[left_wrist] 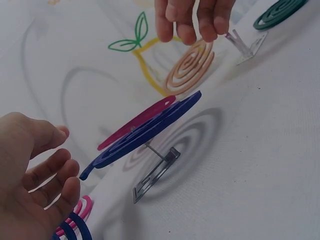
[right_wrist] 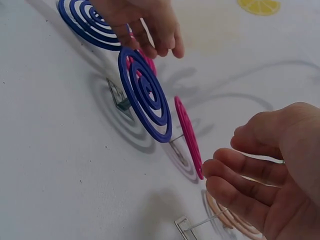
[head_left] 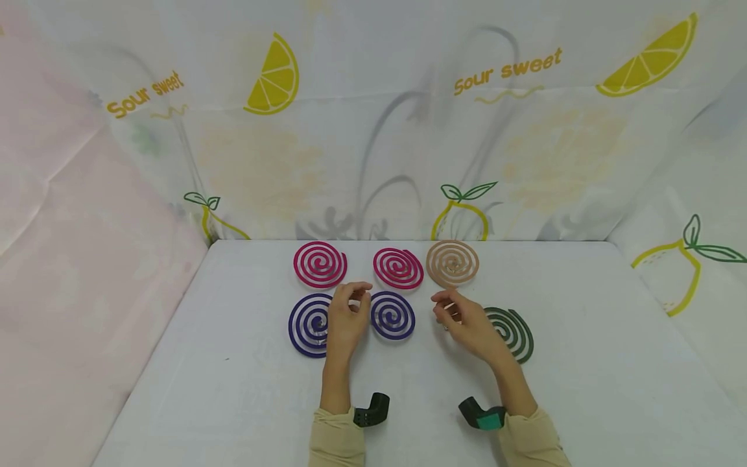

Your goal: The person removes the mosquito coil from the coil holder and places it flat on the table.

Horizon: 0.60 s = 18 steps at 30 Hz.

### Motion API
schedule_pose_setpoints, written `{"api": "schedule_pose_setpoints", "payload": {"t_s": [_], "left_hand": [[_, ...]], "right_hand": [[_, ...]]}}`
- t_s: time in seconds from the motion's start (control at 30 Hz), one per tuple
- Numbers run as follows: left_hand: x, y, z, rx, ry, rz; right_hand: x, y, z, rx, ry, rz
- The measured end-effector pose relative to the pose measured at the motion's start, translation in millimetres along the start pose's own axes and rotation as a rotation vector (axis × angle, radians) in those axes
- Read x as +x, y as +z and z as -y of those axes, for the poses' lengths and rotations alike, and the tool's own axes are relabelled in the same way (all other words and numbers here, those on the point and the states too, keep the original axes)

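Note:
In the head view my left hand (head_left: 348,318) hovers between two dark blue mosquito coils, overlapping the left blue coil (head_left: 306,324). Its fingers are loosely bent and hold nothing. The left wrist view shows its fingertips close to the edge of the other blue coil (left_wrist: 150,135), which sits tilted on a metal stand (left_wrist: 155,175). My right hand (head_left: 467,324), also holding nothing with relaxed fingers, is between that blue coil and a green coil (head_left: 522,337), covering part of the green one. Below the right hand is a thin metal stand (right_wrist: 185,227) with an upright prong.
Along the table's back edge stand a pink coil (head_left: 320,264), a second pink coil (head_left: 398,268) and a tan coil (head_left: 452,263). Lemon-print cloth (head_left: 373,130) walls the white table (head_left: 204,389). Each wrist wears a black mount (head_left: 373,410).

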State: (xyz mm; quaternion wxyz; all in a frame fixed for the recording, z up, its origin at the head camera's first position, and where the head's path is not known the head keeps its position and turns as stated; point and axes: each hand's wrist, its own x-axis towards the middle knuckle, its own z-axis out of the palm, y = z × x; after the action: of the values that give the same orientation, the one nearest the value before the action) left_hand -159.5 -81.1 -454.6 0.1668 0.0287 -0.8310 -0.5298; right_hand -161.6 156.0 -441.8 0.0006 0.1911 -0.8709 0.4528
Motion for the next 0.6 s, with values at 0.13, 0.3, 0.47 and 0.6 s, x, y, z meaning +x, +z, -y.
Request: {"api": "schedule_pose_setpoints", "payload": {"t_s": [0.13,0.3,0.47,0.6], "left_hand": [[0.0,0.4,-0.2,0.015,-0.053,0.034],[-0.1,1.0,0.0,0.022,-0.085,0.061],[-0.8,0.3,0.3,0.028,-0.078,0.078],[-1.1,0.4,1.0,0.039,-0.097,0.098]], "right_hand": [[-0.4,4.0,0.7,0.022,0.004,0.019],[0.3,10.6,0.3,0.044,0.052,0.059],[-0.6,16.8,2.0,0.027,0.079,0.102],[-1.2,21.8,3.3,-0.037,0.089,0.115]]}}
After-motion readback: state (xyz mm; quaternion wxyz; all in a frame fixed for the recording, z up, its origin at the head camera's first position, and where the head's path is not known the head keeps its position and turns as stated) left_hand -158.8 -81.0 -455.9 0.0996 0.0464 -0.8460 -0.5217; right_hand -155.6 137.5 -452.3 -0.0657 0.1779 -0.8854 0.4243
